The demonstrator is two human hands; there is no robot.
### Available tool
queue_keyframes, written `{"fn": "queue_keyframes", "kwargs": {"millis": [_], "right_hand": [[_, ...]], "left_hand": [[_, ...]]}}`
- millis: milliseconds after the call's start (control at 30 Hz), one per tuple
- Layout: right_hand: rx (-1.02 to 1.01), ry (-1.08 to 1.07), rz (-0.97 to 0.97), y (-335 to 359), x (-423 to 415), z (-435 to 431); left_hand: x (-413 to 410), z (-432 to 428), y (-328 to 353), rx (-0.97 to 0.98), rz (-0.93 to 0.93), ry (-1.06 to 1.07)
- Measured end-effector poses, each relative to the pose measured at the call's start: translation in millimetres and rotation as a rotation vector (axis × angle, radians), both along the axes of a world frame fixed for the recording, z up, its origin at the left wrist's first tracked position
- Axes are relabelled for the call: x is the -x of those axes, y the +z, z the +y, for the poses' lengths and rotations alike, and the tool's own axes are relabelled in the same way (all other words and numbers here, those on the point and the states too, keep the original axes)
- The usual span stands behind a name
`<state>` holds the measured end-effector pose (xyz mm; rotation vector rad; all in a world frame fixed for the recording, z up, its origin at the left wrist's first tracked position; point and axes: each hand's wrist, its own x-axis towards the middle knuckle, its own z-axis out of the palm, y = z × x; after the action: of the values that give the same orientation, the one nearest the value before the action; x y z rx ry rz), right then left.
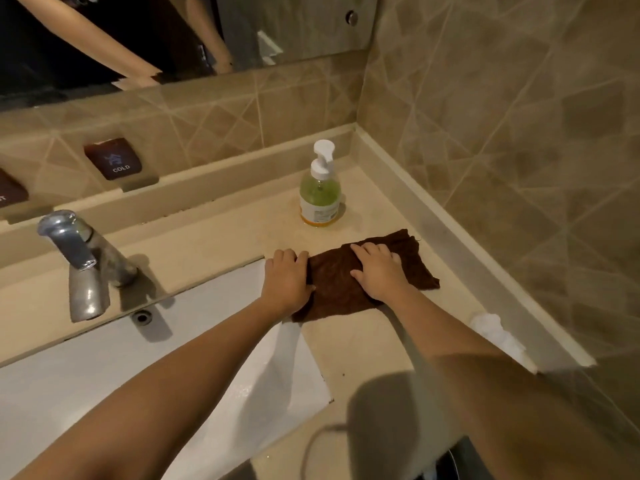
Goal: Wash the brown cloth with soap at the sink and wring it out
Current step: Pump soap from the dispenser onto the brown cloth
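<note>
We press flat left hand point(285, 282) and flat right hand point(377, 271) on brown cloth point(334, 289); wall sign point(114, 159) reads "COLD".

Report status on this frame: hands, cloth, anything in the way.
Left hand resting on the cloth's left edge, right hand flat on top. Cloth spread on counter beside sink, not in it. Soap bottle behind, apart; nothing blocking.

Bare left forearm point(180, 382), bare right forearm point(485, 372), dark top point(162, 26) in reflection
</note>
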<state>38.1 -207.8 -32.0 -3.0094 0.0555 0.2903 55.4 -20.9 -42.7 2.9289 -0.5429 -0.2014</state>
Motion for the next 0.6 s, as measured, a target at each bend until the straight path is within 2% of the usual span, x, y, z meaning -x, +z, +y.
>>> {"fn": "queue_keyframes", "kwargs": {"millis": [133,200,333,367,467,600], "right_hand": [[-0.077,0.016,-0.116,-3,-14,-10],[-0.167,0.024,-0.147,-1,-23,-19],[-0.585,-0.014,-0.066,20,-38,-38],[-0.636,-0.001,-0.056,26,-41,-42],[-0.659,0.045,-0.096,38,-53,-47],[-0.656,0.062,-0.051,50,-72,-52]], "left_hand": [[-13,-8,9,0.112,0.070,0.099],[-21,-9,17,0.290,0.140,0.183],[-32,-6,40,0.754,0.351,0.344],[-32,-7,46,0.839,0.384,0.360],[-35,-12,53,0.985,0.397,0.414],[-44,-23,55,1.283,0.505,0.624]]}}
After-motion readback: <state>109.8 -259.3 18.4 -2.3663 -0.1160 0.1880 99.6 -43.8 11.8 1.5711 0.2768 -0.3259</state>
